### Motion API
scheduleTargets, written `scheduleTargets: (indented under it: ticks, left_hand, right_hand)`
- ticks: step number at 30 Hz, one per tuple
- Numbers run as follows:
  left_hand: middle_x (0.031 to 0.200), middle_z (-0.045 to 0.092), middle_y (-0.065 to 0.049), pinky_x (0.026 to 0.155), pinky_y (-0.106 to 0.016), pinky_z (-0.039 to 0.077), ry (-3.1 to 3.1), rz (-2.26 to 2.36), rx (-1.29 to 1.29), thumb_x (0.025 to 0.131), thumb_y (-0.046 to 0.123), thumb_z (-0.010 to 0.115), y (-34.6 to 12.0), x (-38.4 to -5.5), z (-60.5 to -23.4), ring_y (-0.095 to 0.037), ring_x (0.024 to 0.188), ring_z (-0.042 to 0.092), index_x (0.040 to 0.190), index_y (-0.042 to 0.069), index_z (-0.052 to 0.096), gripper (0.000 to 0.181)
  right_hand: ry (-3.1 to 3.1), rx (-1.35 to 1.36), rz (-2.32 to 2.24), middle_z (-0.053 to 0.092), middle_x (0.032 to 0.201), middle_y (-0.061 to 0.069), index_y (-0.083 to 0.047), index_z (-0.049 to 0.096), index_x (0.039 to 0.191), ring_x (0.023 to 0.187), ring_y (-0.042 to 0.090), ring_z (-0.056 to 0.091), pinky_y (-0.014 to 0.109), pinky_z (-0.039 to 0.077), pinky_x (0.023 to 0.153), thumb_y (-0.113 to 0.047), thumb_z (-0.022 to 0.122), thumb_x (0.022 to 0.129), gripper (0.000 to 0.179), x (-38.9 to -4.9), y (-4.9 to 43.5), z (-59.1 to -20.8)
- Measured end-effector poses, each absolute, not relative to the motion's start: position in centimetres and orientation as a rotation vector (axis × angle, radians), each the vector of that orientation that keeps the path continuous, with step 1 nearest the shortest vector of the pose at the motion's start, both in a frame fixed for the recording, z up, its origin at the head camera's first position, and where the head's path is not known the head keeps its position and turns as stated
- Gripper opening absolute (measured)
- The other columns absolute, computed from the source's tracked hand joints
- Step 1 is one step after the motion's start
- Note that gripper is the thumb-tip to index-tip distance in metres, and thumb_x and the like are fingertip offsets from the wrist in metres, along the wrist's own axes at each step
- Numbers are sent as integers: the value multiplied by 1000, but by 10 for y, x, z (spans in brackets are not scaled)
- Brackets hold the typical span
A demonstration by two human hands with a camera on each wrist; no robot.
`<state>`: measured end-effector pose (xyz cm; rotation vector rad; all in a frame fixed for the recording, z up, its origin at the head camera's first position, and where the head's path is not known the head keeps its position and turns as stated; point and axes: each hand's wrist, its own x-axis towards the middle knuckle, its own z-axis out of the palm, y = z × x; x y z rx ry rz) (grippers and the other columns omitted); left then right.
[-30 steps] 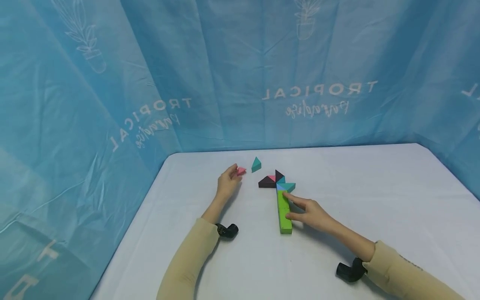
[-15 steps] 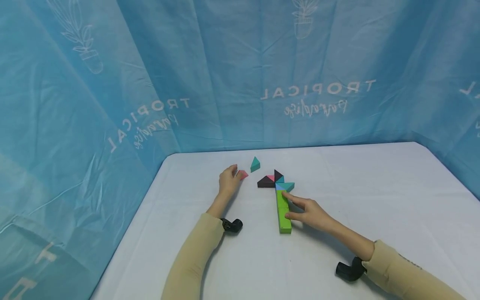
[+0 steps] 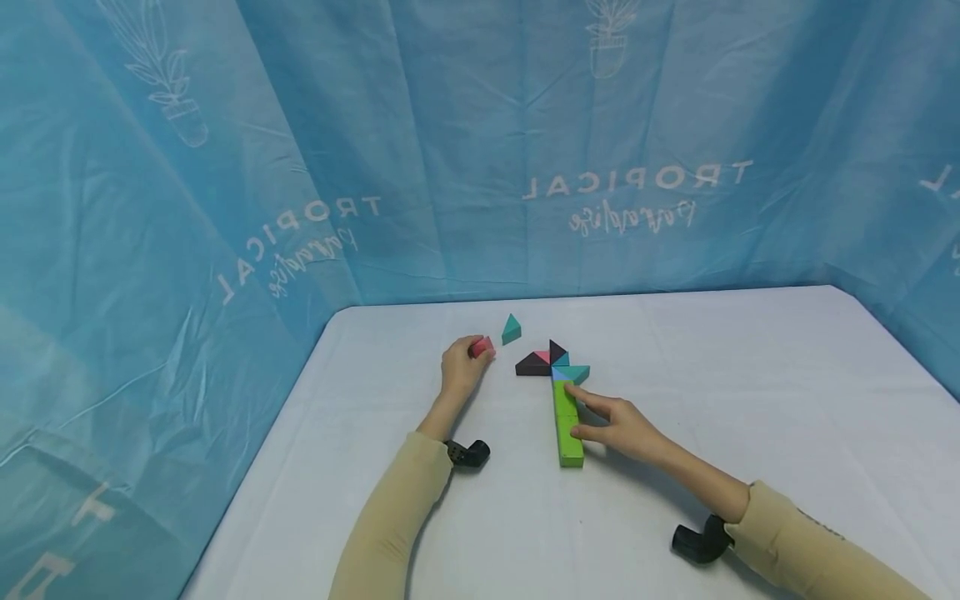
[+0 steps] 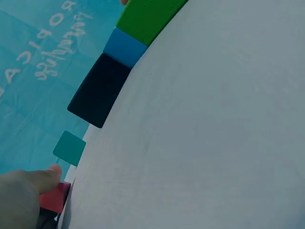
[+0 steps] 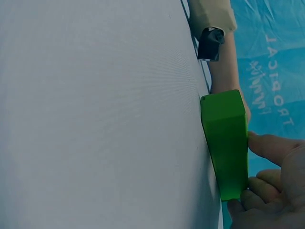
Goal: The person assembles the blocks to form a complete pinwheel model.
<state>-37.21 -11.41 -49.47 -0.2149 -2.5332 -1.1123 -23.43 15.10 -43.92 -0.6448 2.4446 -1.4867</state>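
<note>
Near the far left of the table, my left hand (image 3: 459,368) pinches a pink triangular block (image 3: 482,346) between thumb and fingers. In the left wrist view part of this block (image 4: 54,198) shows below the thumb. Two green blocks lie end to end, a far one (image 3: 565,400) and a near one (image 3: 570,446). My right hand (image 3: 626,427) rests at their right side, index finger on the far one and thumb against the near one. Beyond them, black, pink, blue and teal triangular blocks (image 3: 576,372) form a pinwheel shape touching the far green block's end.
A loose teal triangular block (image 3: 512,330) stands behind the pinwheel, to the right of my left hand. The white tabletop (image 3: 495,533) ends at a blue printed curtain (image 3: 465,225) at the back and sides. A black wrist camera (image 3: 468,454) sits on each arm.
My left hand has shifted slightly right, turning the pink block in its fingers; more of the block's face shows now. The right hand and the joined blocks have stayed in place.
</note>
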Motion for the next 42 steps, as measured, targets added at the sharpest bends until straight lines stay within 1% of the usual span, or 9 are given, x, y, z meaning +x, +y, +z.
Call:
scheduleTargets:
  ticks: [5, 10, 17, 20, 25, 28, 35, 42]
  left_hand:
    - [104, 66, -15, 83, -35, 52, -2503, -1212, -229, 82, 16, 74, -114, -372, -495, -25, 95, 61, 111, 0, 67, 34]
    - [101, 67, -14, 80, -33, 52, -2478, -1279, -258, 82, 13, 74, -114, -369, -494, -23, 90, 61, 109, -1, 68, 30]
    - [103, 67, -15, 81, -34, 53, -2454, -1294, -274, 84, 10, 72, -114, -369, -496, -24, 91, 63, 109, -1, 67, 28]
    - [105, 67, -16, 82, -35, 53, -2429, -1300, -284, 85, 11, 71, -115, -370, -497, -26, 92, 63, 112, -2, 65, 30]
    - [111, 64, -20, 88, -36, 51, -2384, -1334, -263, 85, 11, 71, -117, -373, -497, -30, 101, 63, 116, -5, 63, 36]
    - [114, 63, -20, 89, -35, 50, -2387, -1342, -259, 85, 12, 71, -117, -374, -496, -30, 104, 61, 117, -5, 62, 37]
    - [116, 62, -19, 90, -34, 49, -2435, -1314, -244, 84, 7, 71, -115, -373, -494, -27, 106, 61, 120, -4, 60, 39]
    - [117, 62, -17, 93, -33, 47, -2474, -1281, -218, 84, 11, 73, -113, -373, -497, -27, 108, 60, 124, -3, 57, 46]
  right_hand:
    - [2455, -640, -1481, 32, 146, 22, 1, 35, 143, 131, 43, 31, 54, 30, 104, -10, 67, 88, 65, -234, 151, -437]
    - [2453, -641, -1490, 33, 146, 22, 2, 35, 143, 131, 42, 31, 53, 30, 104, -10, 67, 88, 64, -235, 152, -437]
    - [2445, -633, -1484, 32, 146, 22, 2, 34, 143, 132, 42, 30, 53, 29, 105, -10, 66, 89, 64, -234, 152, -437]
    - [2453, -632, -1477, 32, 146, 22, 2, 35, 143, 132, 42, 30, 53, 29, 105, -10, 66, 89, 64, -234, 151, -437]
    - [2450, -643, -1480, 32, 146, 22, 2, 35, 143, 132, 42, 30, 53, 29, 105, -10, 66, 89, 64, -234, 151, -437]
    - [2442, -653, -1493, 32, 147, 21, 2, 34, 143, 132, 43, 30, 54, 28, 105, -10, 66, 89, 65, -235, 152, -440]
    - [2487, -638, -1479, 33, 148, 14, -5, 35, 145, 134, 38, 30, 51, 28, 106, -15, 67, 89, 66, -244, 154, -459]
    - [2453, -644, -1496, 31, 147, 21, 2, 34, 144, 133, 43, 28, 56, 28, 104, -11, 66, 89, 65, -237, 151, -447]
